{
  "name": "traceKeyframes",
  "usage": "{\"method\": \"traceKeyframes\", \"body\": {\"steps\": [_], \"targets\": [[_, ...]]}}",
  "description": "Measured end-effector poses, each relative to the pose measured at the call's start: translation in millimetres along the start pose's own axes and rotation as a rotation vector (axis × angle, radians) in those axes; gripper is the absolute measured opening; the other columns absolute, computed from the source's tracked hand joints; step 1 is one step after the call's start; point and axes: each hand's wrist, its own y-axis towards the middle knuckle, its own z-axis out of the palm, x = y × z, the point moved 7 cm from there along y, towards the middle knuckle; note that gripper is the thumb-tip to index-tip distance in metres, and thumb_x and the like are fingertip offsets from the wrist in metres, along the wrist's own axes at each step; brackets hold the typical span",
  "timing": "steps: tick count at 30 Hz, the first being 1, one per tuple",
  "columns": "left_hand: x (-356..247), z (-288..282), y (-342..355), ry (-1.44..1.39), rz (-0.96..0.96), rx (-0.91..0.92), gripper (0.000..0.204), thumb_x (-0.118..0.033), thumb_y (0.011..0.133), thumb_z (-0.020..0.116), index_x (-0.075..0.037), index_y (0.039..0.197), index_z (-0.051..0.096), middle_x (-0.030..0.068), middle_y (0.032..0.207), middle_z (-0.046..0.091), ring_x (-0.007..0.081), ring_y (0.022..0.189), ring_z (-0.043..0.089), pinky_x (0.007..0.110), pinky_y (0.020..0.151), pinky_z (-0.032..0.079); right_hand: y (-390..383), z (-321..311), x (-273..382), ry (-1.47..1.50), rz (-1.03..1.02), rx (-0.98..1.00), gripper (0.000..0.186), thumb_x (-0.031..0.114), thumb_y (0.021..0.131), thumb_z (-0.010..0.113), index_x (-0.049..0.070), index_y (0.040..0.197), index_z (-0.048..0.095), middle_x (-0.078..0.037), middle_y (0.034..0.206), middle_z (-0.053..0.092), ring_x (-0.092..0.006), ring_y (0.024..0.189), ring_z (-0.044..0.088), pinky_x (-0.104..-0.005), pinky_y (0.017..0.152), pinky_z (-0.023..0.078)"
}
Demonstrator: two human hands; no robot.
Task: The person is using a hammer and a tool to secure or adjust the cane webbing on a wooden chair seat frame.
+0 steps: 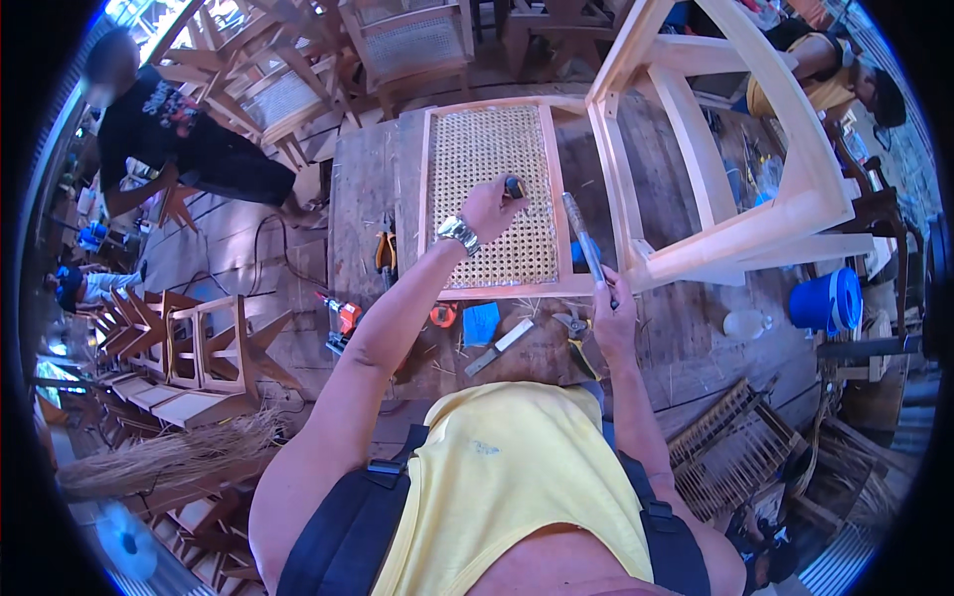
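On the wooden workbench (373, 179) lies a rectangular wooden frame (557, 199) filled with woven cane webbing (487, 147). My left hand (484, 216), with a silver watch on its wrist, is over the cane. It is closed around a short dark-handled tool (514, 186), whose lower end is hidden by the fingers. Just right of the frame, my right hand (615, 313) grips a long, narrow metal tool (584, 236) slanting up and away. Its exact kind is unclear.
A pale wooden chair frame (696, 134) stands right of the panel. Pliers (386, 248), a tape measure (443, 315), a blue piece (481, 324), a flat blade (500, 346) and pincers (576, 333) lie around it. A blue bucket (825, 301) is at right; a person (164, 129) stands left.
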Motion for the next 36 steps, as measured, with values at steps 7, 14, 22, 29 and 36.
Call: {"method": "traceKeyframes", "body": {"steps": [7,14,22,29,36], "targets": [[-12,3,-2,0.023,0.039,0.046,0.025,-0.023,0.088,0.072,-0.006,0.104,0.064,0.0150,0.077,0.070,0.0293,0.069,0.069,0.041,0.065,0.052,6,14,0,-0.210,-0.423,-0.117,0.028,0.013,0.102,0.052,0.001,0.126,0.058,0.002,0.083,0.056,-0.0039,0.069,0.051,-0.0217,0.060,0.043],[-1,8,-10,0.038,0.081,-0.010,0.023,-0.024,0.088,0.073,-0.007,0.101,0.063,0.0111,0.070,0.067,0.0227,0.059,0.064,0.036,0.057,0.049,-6,2,7,-0.031,-0.079,-0.055,0.029,0.013,0.101,0.054,0.000,0.126,0.058,0.002,0.085,0.057,-0.0051,0.071,0.050,-0.0235,0.063,0.042],[-4,0,-12,-0.051,0.072,0.002,0.029,-0.027,0.089,0.073,-0.008,0.109,0.063,0.0124,0.073,0.069,0.0256,0.063,0.067,0.038,0.060,0.051,-8,7,12,-0.155,-0.157,-0.001,0.029,0.014,0.101,0.054,0.000,0.127,0.058,0.002,0.084,0.056,-0.0048,0.070,0.047,-0.0249,0.062,0.041],[3,13,-3,0.087,0.083,0.073,0.027,-0.027,0.088,0.073,-0.008,0.106,0.065,0.0137,0.073,0.070,0.0269,0.064,0.069,0.038,0.061,0.053,-8,13,3,-0.117,-0.198,-0.039,0.024,0.012,0.102,0.051,0.002,0.122,0.062,0.003,0.083,0.055,-0.0028,0.067,0.045,-0.0228,0.058,0.039],[5,5,-14,0.018,0.087,0.057,0.026,-0.026,0.088,0.074,-0.008,0.104,0.064,0.0119,0.073,0.069,0.0234,0.065,0.069,0.035,0.060,0.052,-23,-2,12,-0.044,-0.066,-0.044,0.019,0.011,0.101,0.054,0.000,0.116,0.060,0.002,0.081,0.054,-0.0046,0.070,0.048,-0.0242,0.061,0.041]]}}
